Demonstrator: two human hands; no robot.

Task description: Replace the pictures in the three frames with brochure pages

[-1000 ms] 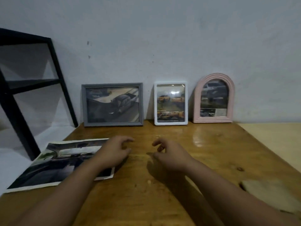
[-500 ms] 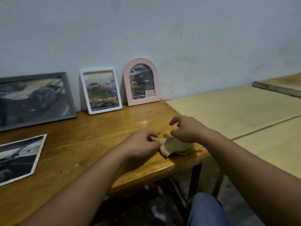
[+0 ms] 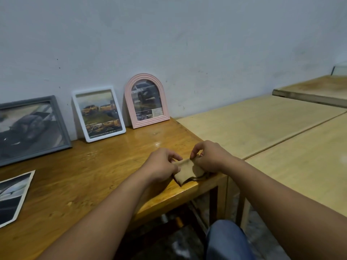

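On the varnished wooden table (image 3: 90, 177), three frames lean against the far wall. The grey frame (image 3: 32, 128) is at the far left and partly cut by the picture edge, the white frame (image 3: 99, 113) is just beside it, and the pink arched frame (image 3: 147, 100) is to the right of the white one. Each frame has a page with cars inside. A loose brochure page (image 3: 13, 196) lies flat at the near left of the table.

Near the right front corner of the table lies a small tan cloth pouch (image 3: 188, 170) with a dark cord. The left hand (image 3: 161, 165) pinches its left edge with curled fingers, and the right hand (image 3: 209, 156) pinches its upper right part. Both hands hold the pouch while it rests on the table, well apart from the frames

To the right stand paler wooden tables (image 3: 272, 128)
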